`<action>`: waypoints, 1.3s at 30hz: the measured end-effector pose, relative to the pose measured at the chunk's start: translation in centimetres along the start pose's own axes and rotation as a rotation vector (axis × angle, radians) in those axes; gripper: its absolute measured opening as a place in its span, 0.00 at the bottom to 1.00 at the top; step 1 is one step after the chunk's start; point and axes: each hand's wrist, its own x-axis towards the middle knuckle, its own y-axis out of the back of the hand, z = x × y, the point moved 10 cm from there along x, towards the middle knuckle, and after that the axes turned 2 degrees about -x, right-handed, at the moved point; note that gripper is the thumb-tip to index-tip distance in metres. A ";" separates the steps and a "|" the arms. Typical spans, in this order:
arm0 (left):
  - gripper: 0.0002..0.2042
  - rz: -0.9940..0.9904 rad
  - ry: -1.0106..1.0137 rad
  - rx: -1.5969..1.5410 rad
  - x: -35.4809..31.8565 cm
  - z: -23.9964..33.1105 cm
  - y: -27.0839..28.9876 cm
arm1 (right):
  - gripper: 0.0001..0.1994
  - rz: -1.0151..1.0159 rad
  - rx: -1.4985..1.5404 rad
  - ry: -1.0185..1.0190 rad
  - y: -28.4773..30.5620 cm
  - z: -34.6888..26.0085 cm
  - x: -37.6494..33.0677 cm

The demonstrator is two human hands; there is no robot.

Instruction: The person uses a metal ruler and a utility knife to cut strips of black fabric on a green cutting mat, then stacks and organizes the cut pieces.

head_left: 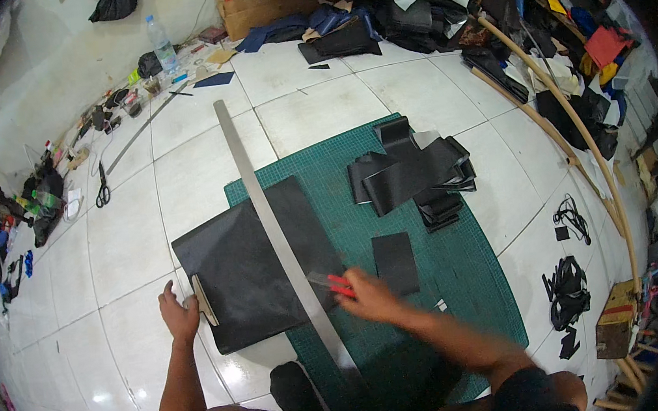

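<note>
Partly on the green mat (472, 295), the black sheet (236, 266) is crossed by a metal ruler (270, 219); strips (413, 173) seemingly cut, sheet judged yet undivided; red cutter (340, 284) gripped by right hand (367, 294), left hand (180, 316) spread beside pale bar (205, 300)

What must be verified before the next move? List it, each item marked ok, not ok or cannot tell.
1. Red cutter in the right hand: ok.
2. Straightedge lying across the black sheet: ok.
3. Left hand away from the straightedge: ok, at the sheet's left edge.
4. Whole sheet on the green mat: not ok, its left part lies over floor tiles.
5. Blade touching the sheet: cannot tell.
</note>
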 end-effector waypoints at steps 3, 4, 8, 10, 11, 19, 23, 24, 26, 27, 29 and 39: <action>0.31 -0.003 -0.128 0.009 1.4 3.1 0.7 | 0.17 -0.147 -0.149 0.134 5.7 1.2 -1.3; 0.30 -0.034 -0.188 0.015 1.6 5.0 0.0 | 0.17 -0.213 -0.169 0.192 7.5 2.2 -2.6; 0.29 -0.220 -0.349 0.013 -0.1 10.9 -4.0 | 0.18 -0.465 -0.468 -0.065 13.2 10.1 -8.8; 0.30 -0.346 -0.342 -0.032 -1.3 13.5 -5.5 | 0.18 -0.372 -0.482 -0.158 13.9 14.2 -11.4; 0.30 -0.360 -0.378 -0.007 -1.0 14.3 -5.6 | 0.18 -0.317 -0.493 -0.194 14.4 16.1 -11.7; 0.34 -0.509 -0.335 0.218 -2.1 12.6 -5.4 | 0.21 -0.013 -0.502 -0.179 15.1 23.5 -12.6; 0.37 -0.479 -0.312 0.150 -2.2 11.9 -3.3 | 0.23 -0.055 -0.455 -0.302 15.4 24.7 -12.7; 0.37 -0.459 -0.337 0.181 -2.3 11.5 -3.0 | 0.24 -0.041 -0.501 -0.268 15.5 23.9 -12.4; 0.38 -0.413 -0.388 0.233 -2.0 11.1 -2.7 | 0.25 -0.007 -0.601 -0.198 16.2 22.1 -11.7; 0.39 -0.442 -0.367 0.221 -1.3 10.8 -3.2 | 0.25 -0.007 -0.624 -0.160 16.5 20.6 -10.9; 0.40 -0.506 -0.336 0.196 0.6 10.7 -4.8 | 0.24 -0.004 -0.666 -0.096 16.7 17.4 -9.5; 0.49 -0.504 -0.549 0.218 10.3 20.1 -13.9 | 0.27 -0.345 -0.399 -0.116 2.0 1.7 -4.6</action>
